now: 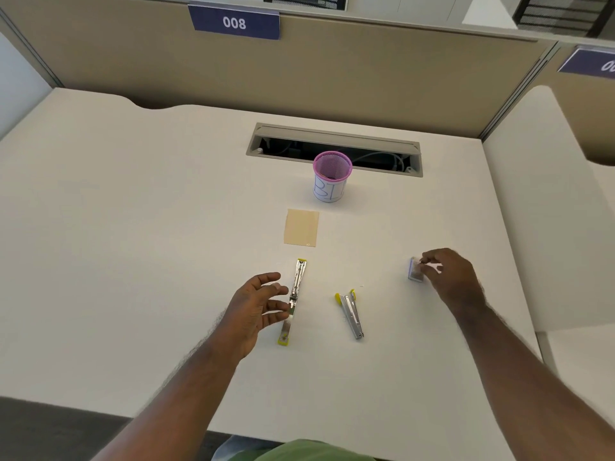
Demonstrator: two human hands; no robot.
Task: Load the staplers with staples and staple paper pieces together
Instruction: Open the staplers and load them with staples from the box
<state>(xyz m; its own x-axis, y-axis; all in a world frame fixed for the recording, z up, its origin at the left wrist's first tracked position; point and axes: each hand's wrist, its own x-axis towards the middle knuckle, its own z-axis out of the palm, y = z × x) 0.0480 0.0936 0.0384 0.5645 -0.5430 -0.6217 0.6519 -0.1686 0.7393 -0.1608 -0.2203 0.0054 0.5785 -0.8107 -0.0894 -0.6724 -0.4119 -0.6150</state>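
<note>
A yellow-tipped metal stapler [294, 299] lies flat on the white desk, swung fully open in a straight line. My left hand [258, 306] is just left of it, fingers spread, fingertips touching its middle. A second yellow stapler [351, 312] lies to the right, partly open in a narrow V. Further right, a small box of staples [414, 269] rests on the desk; the fingertips of my right hand [447, 277] pinch at its top edge. A tan paper piece [301, 227] lies beyond the staplers.
A pink mesh cup [332, 176] with a white paper label stands behind the tan paper. Behind it is an open cable slot [332, 148] in the desk [133, 227]. A beige partition wall runs along the back. A neighbouring desk lies to the right.
</note>
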